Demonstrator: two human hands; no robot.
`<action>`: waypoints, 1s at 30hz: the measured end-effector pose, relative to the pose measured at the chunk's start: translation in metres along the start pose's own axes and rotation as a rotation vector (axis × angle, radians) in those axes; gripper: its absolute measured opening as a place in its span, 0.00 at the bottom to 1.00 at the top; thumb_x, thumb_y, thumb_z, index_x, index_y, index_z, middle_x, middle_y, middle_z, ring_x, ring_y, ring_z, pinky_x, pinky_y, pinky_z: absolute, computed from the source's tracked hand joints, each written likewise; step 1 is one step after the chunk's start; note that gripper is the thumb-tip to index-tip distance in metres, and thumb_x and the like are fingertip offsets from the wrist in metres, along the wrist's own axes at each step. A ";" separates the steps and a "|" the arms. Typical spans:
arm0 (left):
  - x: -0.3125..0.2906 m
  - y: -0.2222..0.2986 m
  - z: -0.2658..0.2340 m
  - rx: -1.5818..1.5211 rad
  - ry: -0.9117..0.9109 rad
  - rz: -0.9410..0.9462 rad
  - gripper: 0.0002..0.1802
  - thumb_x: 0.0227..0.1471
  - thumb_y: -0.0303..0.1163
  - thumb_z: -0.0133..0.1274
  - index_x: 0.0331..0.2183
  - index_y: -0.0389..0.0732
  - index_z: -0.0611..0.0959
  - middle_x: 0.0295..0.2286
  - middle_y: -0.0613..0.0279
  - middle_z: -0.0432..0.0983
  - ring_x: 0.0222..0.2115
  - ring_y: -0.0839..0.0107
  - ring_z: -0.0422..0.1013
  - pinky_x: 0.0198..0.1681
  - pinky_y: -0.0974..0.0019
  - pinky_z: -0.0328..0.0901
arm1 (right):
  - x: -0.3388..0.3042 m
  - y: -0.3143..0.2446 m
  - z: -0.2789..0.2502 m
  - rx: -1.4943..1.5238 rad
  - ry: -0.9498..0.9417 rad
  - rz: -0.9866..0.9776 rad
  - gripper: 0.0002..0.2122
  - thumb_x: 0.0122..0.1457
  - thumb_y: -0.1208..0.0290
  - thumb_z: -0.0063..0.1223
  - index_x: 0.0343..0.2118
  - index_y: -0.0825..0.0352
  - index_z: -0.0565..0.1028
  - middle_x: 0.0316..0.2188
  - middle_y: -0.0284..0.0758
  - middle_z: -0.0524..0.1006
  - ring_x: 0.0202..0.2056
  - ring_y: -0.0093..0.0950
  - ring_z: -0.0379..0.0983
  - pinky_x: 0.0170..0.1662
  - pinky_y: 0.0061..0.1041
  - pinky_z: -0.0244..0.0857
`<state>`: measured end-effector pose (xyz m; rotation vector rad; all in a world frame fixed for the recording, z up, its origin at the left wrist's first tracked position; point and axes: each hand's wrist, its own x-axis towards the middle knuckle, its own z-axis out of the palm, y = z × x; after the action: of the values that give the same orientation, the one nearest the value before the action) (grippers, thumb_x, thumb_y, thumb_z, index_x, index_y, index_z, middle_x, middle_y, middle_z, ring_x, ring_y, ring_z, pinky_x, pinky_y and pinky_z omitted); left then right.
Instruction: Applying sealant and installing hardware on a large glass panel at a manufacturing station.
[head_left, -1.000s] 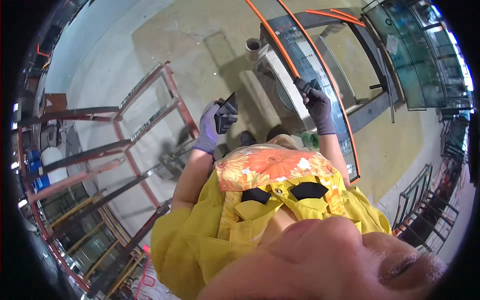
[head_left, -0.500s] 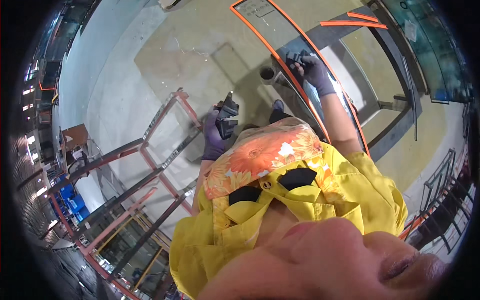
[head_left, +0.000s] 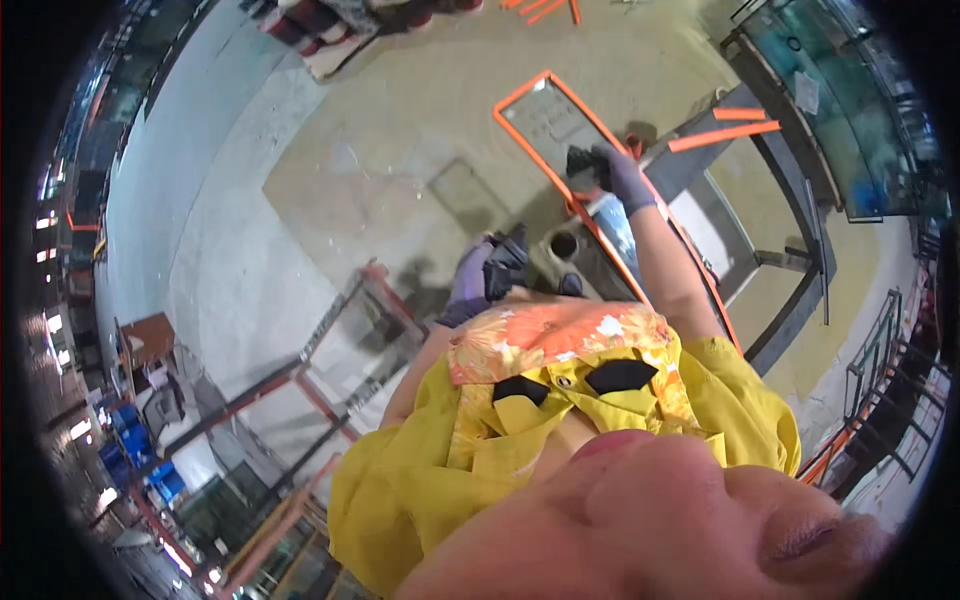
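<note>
Floor (head_left: 340,205) beneath metal frame (head_left: 298,369), glass panel (head_left: 551,118); left fingers (head_left: 473,266), right fingers (head_left: 617,167) round black pieces (head_left: 507,256)

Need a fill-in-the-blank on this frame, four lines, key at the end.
1. The long, see-through panel is edged in ____.
2. The gloved hand over that panel is the person's ____ hand.
3. Across the dark frame beside it lie ____ loose strips.
4. The flowered bib is worn over a shirt coloured ____.

Missing words: orange; right; two; yellow.
</note>
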<state>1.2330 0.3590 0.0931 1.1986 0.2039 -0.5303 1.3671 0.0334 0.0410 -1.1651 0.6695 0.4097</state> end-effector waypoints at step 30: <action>0.076 0.007 0.054 0.643 -0.970 -0.232 0.17 0.49 0.21 0.47 0.43 0.37 0.75 0.36 0.64 0.72 0.35 0.78 0.67 0.39 0.76 0.63 | -0.186 0.192 0.055 0.875 -0.044 -0.213 0.21 0.59 0.62 0.42 0.53 0.65 0.62 0.48 0.37 0.68 0.45 0.31 0.69 0.47 0.27 0.63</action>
<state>1.2952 0.2892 0.0862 1.3953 -0.7142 -1.3850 1.1256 0.1611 0.0444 -0.3819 0.5831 -0.0567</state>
